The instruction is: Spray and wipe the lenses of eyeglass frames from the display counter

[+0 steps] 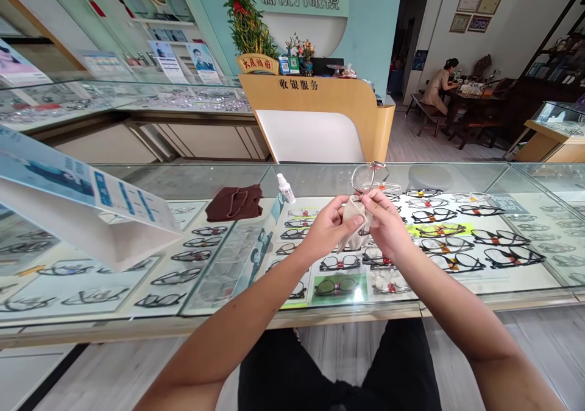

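My left hand (328, 227) and my right hand (386, 223) meet above the glass counter (457, 176). Between them they pinch a beige cleaning cloth (355, 213) wrapped around one lens of a thin-framed pair of glasses (371, 179). The other lens and a temple stick up above my fingers. My left hand grips the cloth from the left; my right hand holds the glasses frame and the cloth from the right.
A small white spray bottle (286, 188) and a crumpled brown cloth (234, 203) lie on the counter to the left. A tilted display sign (86, 210) stands at far left. Several glasses lie under the glass. A person sits at a table (441, 85) at the back right.
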The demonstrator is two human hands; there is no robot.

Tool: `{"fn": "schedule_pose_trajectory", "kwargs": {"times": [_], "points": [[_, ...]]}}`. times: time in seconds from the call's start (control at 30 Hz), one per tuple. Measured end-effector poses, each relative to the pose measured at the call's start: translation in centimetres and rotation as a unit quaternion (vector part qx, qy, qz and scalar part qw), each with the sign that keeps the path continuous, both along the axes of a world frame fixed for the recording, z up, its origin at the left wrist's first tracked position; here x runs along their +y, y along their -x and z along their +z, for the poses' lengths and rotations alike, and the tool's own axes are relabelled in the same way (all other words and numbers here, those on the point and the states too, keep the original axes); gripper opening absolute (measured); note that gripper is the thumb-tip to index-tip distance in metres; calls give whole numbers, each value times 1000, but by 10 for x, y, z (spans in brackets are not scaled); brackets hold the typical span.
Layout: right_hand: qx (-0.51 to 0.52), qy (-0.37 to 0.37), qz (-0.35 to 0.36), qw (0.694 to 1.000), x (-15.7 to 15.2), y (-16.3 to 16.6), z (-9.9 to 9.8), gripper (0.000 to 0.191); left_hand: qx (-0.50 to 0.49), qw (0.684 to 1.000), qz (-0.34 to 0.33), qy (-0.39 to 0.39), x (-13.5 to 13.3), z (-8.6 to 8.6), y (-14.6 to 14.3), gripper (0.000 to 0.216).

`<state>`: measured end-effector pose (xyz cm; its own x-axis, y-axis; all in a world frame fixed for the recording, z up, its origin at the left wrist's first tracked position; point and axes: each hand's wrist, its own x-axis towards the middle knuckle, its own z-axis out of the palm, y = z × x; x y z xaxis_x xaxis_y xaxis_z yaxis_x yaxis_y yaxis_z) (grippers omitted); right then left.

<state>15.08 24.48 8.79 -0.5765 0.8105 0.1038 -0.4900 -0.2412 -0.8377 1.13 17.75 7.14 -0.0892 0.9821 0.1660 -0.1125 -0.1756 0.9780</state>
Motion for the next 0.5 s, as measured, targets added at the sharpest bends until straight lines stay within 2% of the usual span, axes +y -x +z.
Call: {"fn": "schedule_pose_trajectory", "kwargs": {"times": [0.17, 0.33, 0.5], "points": [[-38, -3, 22, 999, -2, -1, 1, 45, -26, 999, -31, 16, -1, 2, -1, 65], [-30, -12, 39, 999, -2, -1, 1, 45, -40, 998, -37, 39, -1, 6, 3, 59], [-82, -38, -15, 996, 13, -1, -4, 31, -45, 997, -14, 67, -6, 12, 5, 62]]}}
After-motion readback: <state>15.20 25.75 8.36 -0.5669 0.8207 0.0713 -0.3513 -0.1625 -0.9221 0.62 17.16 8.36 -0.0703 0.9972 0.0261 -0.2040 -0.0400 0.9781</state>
